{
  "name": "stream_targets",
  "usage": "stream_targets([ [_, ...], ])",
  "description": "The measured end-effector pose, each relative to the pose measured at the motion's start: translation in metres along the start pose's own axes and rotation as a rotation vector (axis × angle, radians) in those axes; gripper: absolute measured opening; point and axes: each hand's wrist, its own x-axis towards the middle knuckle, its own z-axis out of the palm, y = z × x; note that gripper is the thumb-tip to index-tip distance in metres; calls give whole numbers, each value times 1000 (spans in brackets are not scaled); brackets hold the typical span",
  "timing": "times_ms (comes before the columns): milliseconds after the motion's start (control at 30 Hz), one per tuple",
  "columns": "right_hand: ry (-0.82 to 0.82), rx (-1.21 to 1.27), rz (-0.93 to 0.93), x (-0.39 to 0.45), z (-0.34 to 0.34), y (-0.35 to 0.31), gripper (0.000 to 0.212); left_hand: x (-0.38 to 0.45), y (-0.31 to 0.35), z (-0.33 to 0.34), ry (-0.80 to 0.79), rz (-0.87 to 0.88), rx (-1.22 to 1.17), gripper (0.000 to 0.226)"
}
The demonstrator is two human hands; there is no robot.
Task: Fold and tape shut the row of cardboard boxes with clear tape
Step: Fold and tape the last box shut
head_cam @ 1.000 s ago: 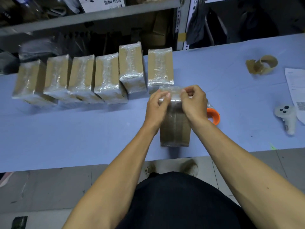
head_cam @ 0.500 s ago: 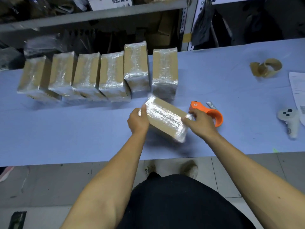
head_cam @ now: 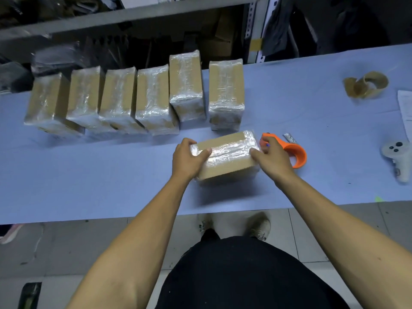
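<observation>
Held box: the taped cardboard box [head_cam: 225, 156] lies between your two hands, lengthwise left to right, near the front of the blue tabletop [head_cam: 111, 175]; whether it rests on the surface or is lifted just off it, you cannot tell.
Left hand: your left hand [head_cam: 189, 160] grips the box's left end, thumb curled over the taped top, fingers wrapped round the far side.
Right hand: your right hand [head_cam: 270, 160] grips the box's right end, thumb on the top edge, fingers curled round the end face.
Tape on box: a clear shiny strip runs along the top and wraps both ends.
Row of boxes: six taped boxes [head_cam: 153, 99] stand side by side behind the held one, along the back of the tabletop; the rightmost stands just beyond your box.
Tape dispenser: the orange dispenser [head_cam: 294, 152] lies just beside your right hand, partly hidden by it.
Further right: an empty tape core [head_cam: 365, 84], a white controller [head_cam: 398, 160] and a sheet of paper [head_cam: 405, 108] lie well apart from the box.
</observation>
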Motion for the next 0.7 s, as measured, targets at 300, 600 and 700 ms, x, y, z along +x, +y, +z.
stream_targets([
  [300, 62, 95, -96, 10, 13, -9, 45, -22, 0, 4, -408, -114, 32, 44],
  [600, 203, 271, -4, -4, 28, 3, 30, -29, 12, 28, -443, -158, -58, 49],
  [700, 118, 222, -65, -4, 27, -1, 31, -17, 23, 37, -352, -174, -249, 60],
])
